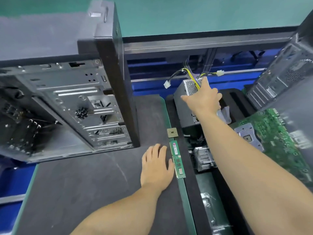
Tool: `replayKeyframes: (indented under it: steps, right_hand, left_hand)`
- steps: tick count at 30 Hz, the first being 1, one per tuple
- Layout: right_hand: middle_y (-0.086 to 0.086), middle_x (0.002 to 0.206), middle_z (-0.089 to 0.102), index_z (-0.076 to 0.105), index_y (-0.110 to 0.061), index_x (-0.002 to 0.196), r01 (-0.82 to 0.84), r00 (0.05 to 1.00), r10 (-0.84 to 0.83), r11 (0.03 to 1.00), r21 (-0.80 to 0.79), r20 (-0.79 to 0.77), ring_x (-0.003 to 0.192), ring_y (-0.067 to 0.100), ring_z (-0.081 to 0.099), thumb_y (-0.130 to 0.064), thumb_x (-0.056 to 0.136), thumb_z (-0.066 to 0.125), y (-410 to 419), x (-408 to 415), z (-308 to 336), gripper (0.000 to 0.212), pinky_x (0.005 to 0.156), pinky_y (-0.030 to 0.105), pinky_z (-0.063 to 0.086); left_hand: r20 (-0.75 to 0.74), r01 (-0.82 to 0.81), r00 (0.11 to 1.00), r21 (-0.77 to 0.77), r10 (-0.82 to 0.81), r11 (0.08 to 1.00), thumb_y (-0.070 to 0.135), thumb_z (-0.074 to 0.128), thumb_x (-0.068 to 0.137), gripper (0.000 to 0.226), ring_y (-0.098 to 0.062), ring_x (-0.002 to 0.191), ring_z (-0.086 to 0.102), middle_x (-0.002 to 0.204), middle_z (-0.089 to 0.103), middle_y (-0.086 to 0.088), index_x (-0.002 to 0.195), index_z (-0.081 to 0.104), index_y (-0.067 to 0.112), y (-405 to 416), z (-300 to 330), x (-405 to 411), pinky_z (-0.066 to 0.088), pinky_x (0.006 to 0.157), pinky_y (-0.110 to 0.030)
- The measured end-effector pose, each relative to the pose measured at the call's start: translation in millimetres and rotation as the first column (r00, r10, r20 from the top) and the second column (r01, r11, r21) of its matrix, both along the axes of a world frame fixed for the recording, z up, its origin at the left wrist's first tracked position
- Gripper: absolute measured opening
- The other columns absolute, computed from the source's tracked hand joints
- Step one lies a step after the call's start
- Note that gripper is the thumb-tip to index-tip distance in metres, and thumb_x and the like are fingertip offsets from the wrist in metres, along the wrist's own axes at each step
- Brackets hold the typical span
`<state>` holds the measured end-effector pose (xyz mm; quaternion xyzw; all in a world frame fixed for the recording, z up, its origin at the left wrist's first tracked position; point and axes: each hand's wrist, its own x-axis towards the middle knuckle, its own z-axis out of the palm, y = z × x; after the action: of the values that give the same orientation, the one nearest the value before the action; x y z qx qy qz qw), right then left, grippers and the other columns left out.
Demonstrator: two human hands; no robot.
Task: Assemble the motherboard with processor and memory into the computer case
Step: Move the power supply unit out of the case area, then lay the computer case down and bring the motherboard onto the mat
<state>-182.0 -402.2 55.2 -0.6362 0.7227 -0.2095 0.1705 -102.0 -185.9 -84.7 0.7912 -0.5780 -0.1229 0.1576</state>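
An open computer case (71, 106) lies on its side on the grey mat (94, 180) at the left, its bare metal interior facing me. A square processor (172, 132) and a green memory stick (177, 159) lie along the mat's right edge. My left hand (156, 165) rests flat on the mat, its thumb next to the memory stick. My right hand (204, 98) reaches far forward onto a power supply (189, 87) with yellow and black cables, fingers curled over its top. The green motherboard (271, 133) with its empty socket lies at the right.
A heatsink with fan (204, 158) sits in a black tray below the power supply. A second computer case (284, 78) stands at the far right. A blue rack (169, 68) runs behind the bench. A bagged metal part (209, 206) lies near the front right.
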Motion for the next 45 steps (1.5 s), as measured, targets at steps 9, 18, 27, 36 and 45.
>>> replayKeyframes:
  steps: [9, 18, 27, 36, 45]
  right_hand:
    - [0.015, 0.115, 0.057, 0.046, -0.022, 0.122, 0.04, 0.998, -0.034, 0.99, 0.134, -0.047, 0.119, 0.036, 0.045, -0.044, 0.074, 0.078, -3.8, -8.3, -31.6, 0.062, 0.077, 0.048, 0.045]
    - [0.017, 0.13, 0.05, 0.051, -0.02, 0.128, 0.001, 0.994, 0.029, 0.96, 0.279, -0.104, 0.125, 0.038, 0.042, -0.049, 0.077, 0.076, -27.0, 8.6, -61.4, 0.064, 0.093, 0.053, 0.044]
    - [0.017, 0.133, 0.056, 0.053, -0.013, 0.129, -0.102, 0.994, 0.092, 0.963, 0.248, 0.053, 0.124, 0.039, 0.05, -0.043, 0.086, 0.065, -29.4, -13.1, -74.2, 0.053, 0.106, 0.053, 0.042]
    - [0.019, 0.148, 0.039, 0.049, -0.015, 0.138, -0.381, 0.88, 0.355, 0.924, -0.024, -0.314, 0.144, 0.036, 0.025, -0.026, 0.087, 0.06, 104.8, 9.2, -65.3, 0.054, 0.121, 0.056, 0.008]
    - [-0.024, 0.137, 0.05, 0.037, -0.038, 0.145, -0.572, 0.664, 0.509, 0.817, -0.066, 0.547, 0.121, -0.011, 0.047, -0.034, 0.08, 0.082, 190.6, 86.7, -20.4, 0.079, 0.098, 0.015, 0.037]
  left_hand:
    - [0.045, -0.014, 0.999, 0.003, 0.014, 1.0, 0.048, 0.031, 0.089, 0.05, -0.022, 0.137, 0.032, 0.144, 0.04, 0.005, 0.134, 0.045, 0.029, -1.0, -4.0, -1.8, 0.025, 0.117, -0.04]
    - [0.053, -0.021, 0.998, -0.028, 0.023, 0.999, 0.048, 0.034, 0.091, 0.046, -0.023, 0.135, 0.033, 0.143, 0.041, 0.003, 0.131, 0.046, 0.029, -2.2, -10.0, -1.9, 0.028, 0.115, -0.042]
    - [0.054, -0.022, 0.998, -0.035, 0.023, 0.999, 0.049, 0.032, 0.091, 0.048, -0.023, 0.137, 0.03, 0.146, 0.039, 0.003, 0.133, 0.045, 0.029, -0.4, -11.2, -1.6, 0.024, 0.116, -0.041]
    - [-0.163, -0.009, 0.987, -0.076, -0.003, 0.997, 0.031, 0.047, 0.083, 0.042, -0.024, 0.129, 0.037, 0.133, 0.048, 0.0, 0.122, 0.056, 0.018, -4.3, 0.8, 2.7, 0.028, 0.114, -0.038]
    - [-0.512, -0.433, 0.805, -0.164, 0.298, 0.886, 0.036, 0.044, 0.085, 0.032, -0.015, 0.058, 0.049, 0.057, 0.052, 0.005, 0.058, 0.048, 0.019, 66.4, 96.9, 139.1, 0.032, 0.05, -0.03]
